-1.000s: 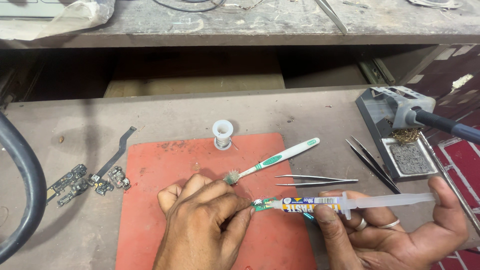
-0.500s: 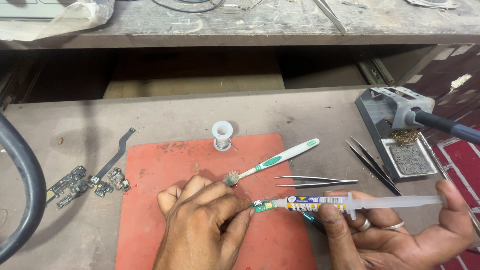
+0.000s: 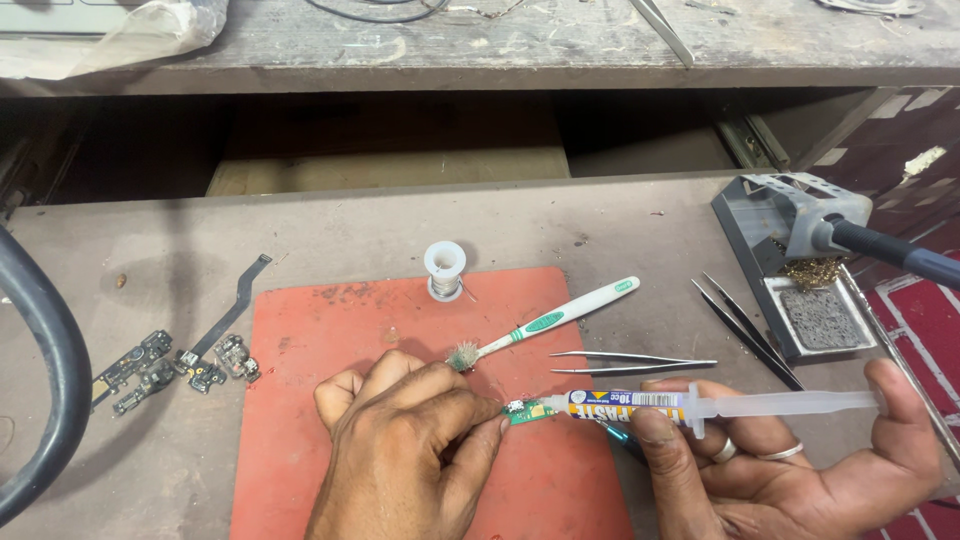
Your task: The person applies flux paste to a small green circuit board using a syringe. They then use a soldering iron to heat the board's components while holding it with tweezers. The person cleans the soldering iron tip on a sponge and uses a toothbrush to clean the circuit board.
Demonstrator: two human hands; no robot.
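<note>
1. The left hand [image 3: 410, 450] pinches a small green circuit board [image 3: 528, 411] by its left end, grip closed on it, pressing it down on the red mat [image 3: 300, 420] near the counter's front edge.
2. The right hand [image 3: 790, 470] holds a flux syringe [image 3: 690, 405] lying level, fingers wrapped about the barrel and the thumb resting on the plunger end. Its grip is closed on the syringe, and the nozzle tip touches the board's right end.
3. The board looks light, thin, stiff and fragile. It is best held by its bare edges, away from the tiny parts, as the left fingertips do.
4. The syringe looks light and rigid, with a smooth plastic barrel that could slip. The printed label half appears full of paste, while the plunger half is clear.
5. A white and green toothbrush [image 3: 545, 325] lies on the mat's back right part, its bristles just beside the left knuckles.
6. A small spool of solder wire [image 3: 445, 268] stands at the mat's back edge.
7. Silver tweezers [image 3: 630, 362] lie just off the mat's right side, and black tweezers [image 3: 745, 325] lie further right.
8. At the counter's right edge stands a soldering iron holder [image 3: 790, 215]. It carries the iron, a tuft of brass wool [image 3: 812, 272] and a grey pad in its tray.
9. Small loose phone parts [image 3: 170, 365] lie near the counter's left edge, beside a thick black cable [image 3: 55, 380].
</note>
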